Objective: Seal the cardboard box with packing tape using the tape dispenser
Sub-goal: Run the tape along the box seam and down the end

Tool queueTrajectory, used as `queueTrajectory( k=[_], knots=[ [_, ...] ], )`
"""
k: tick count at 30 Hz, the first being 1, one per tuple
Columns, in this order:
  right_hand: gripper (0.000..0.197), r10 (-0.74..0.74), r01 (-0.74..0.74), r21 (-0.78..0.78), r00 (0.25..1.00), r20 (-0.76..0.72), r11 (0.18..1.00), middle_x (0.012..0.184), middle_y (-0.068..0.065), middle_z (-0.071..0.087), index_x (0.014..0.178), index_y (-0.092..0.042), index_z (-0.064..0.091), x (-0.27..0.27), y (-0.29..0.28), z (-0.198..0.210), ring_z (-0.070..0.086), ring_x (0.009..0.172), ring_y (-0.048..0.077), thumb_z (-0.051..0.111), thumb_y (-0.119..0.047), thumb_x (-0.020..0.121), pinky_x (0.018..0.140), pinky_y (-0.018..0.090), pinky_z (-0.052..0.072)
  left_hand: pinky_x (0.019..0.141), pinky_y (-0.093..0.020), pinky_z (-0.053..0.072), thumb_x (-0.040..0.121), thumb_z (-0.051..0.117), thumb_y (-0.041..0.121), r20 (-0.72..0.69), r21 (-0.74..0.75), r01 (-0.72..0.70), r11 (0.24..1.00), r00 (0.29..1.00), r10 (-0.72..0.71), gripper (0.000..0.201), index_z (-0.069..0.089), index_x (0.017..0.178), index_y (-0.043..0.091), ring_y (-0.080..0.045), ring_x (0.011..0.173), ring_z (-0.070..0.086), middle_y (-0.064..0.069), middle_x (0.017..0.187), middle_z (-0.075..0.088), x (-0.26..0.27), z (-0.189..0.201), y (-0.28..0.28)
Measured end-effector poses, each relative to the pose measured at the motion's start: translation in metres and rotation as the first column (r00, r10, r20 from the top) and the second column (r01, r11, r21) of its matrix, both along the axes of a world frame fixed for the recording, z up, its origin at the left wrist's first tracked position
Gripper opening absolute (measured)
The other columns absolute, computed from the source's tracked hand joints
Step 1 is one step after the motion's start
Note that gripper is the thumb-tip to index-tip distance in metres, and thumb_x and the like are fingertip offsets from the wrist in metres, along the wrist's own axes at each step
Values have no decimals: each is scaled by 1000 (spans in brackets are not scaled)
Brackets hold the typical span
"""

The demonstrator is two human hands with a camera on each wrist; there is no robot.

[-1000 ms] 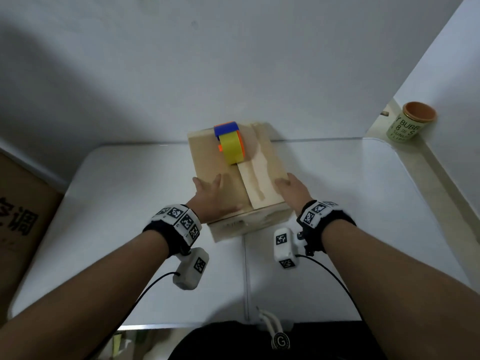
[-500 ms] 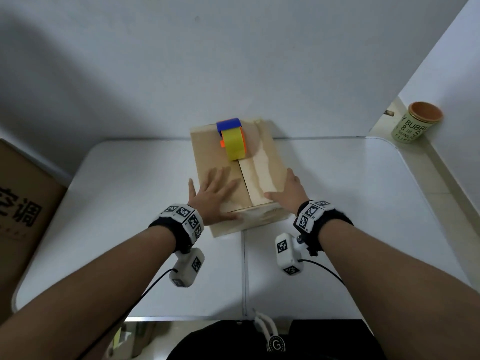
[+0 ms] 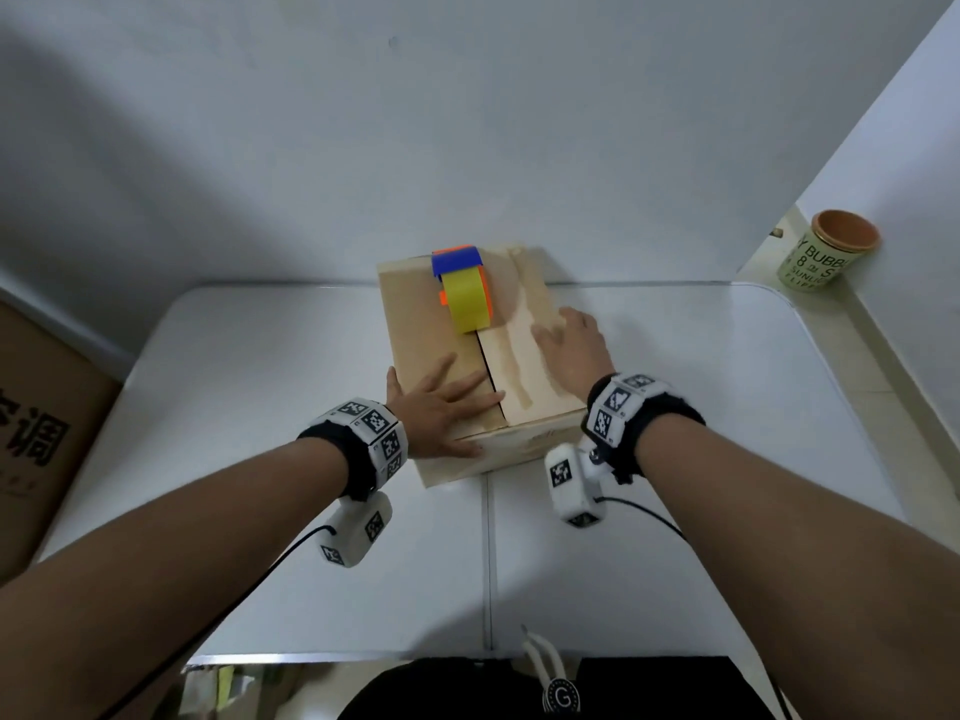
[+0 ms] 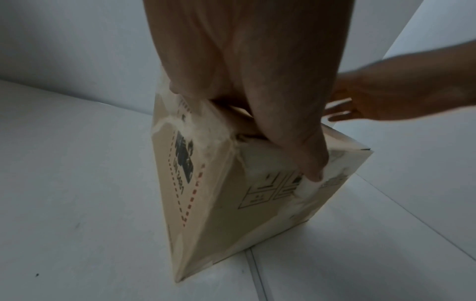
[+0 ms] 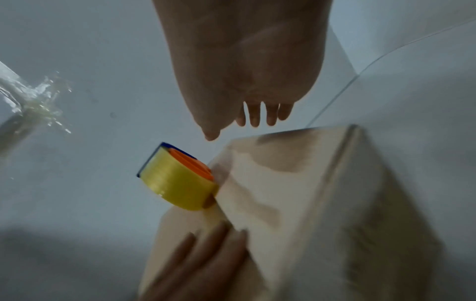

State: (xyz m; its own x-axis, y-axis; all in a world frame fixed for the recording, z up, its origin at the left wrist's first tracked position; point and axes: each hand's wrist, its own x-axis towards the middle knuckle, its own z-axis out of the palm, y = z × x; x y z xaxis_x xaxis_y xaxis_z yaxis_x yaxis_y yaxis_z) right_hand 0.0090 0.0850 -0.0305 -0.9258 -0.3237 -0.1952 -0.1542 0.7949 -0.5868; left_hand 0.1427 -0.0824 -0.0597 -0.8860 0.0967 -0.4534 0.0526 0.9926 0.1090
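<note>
A brown cardboard box (image 3: 415,324) stands at the middle of the white table, its two top flaps folded down with a dark seam between them. A tape dispenser (image 3: 465,291) with a blue body, orange hub and yellow roll sits on the far part of the top, over the seam. My left hand (image 3: 441,402) presses flat on the near left flap, fingers spread, thumb over the front edge (image 4: 311,167). My right hand (image 3: 569,345) is open over the right flap, fingers straight, just right of the dispenser (image 5: 177,179) and not touching it.
The white table (image 3: 260,381) runs up to a grey wall right behind the box. A green paper cup (image 3: 826,257) stands on a ledge at the far right. A large brown carton (image 3: 41,433) stands off the table's left edge.
My right hand has moved from the box's near right corner forward along the right flap towards the dispenser. My left hand has stayed flat on the left flap.
</note>
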Motion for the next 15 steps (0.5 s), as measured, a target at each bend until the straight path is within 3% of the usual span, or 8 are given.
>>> queueTrajectory(
  k=[3, 5, 8, 12, 14, 15],
  knots=[
    [44, 27, -21, -122, 998, 53, 992, 134, 13, 55, 134, -8, 49, -14, -32, 20, 50, 125, 29, 45, -34, 98, 101, 31, 38, 99, -81, 4, 80, 36, 76, 4, -8, 11, 1000, 1000, -11, 76, -12, 138, 61, -22, 145, -25, 27, 155, -16, 0, 0, 0],
    [41, 23, -5, -181, 995, 100, 984, 122, 14, 64, 127, -7, 56, -21, -54, 32, 56, 117, 29, 42, -32, 98, 99, 32, 41, 98, -82, 4, 81, 36, 75, 11, -10, 16, 1000, 1000, -16, 78, -12, 140, 57, -23, 145, -26, 26, 156, -16, -2, -2, -1],
    [55, 7, 49, -244, 975, 224, 968, 121, 15, 64, 119, -6, 62, -33, -85, 41, 58, 115, 32, 35, -48, 97, 103, 40, 43, 98, -82, 2, 82, 39, 72, 30, -4, 9, 1000, 1000, -8, 80, -6, 145, 50, -22, 144, -28, 23, 157, -14, -4, -2, -3],
    [72, -2, 144, -274, 889, 459, 951, 117, 5, 64, 116, -13, 61, -46, -109, 43, 62, 110, 26, 40, -72, 81, 98, 42, 49, 100, -81, -2, 84, 41, 69, 62, -4, 4, 1000, 998, -4, 78, -1, 147, 48, -22, 143, -29, 19, 158, -12, -6, 6, -5],
    [48, 54, 141, -331, 855, 517, 933, 117, 0, 57, 105, -17, 59, -49, -113, 45, 56, 109, 18, 45, -60, 88, 93, 39, 51, 100, -80, -3, 85, 41, 68, 60, 7, 19, 1000, 998, -19, 76, -1, 146, 50, -23, 145, -26, 19, 159, -7, -7, 9, -8],
    [37, 74, 167, -376, 832, 549, 911, 119, 2, 55, 107, -17, 59, -49, -115, 47, 54, 107, 19, 47, -48, 93, 88, 37, 50, 101, -80, -3, 85, 41, 68, 66, 6, 21, 1000, 998, -22, 76, -1, 146, 52, -24, 145, -23, 19, 159, -5, -8, 10, -11]
  ],
)
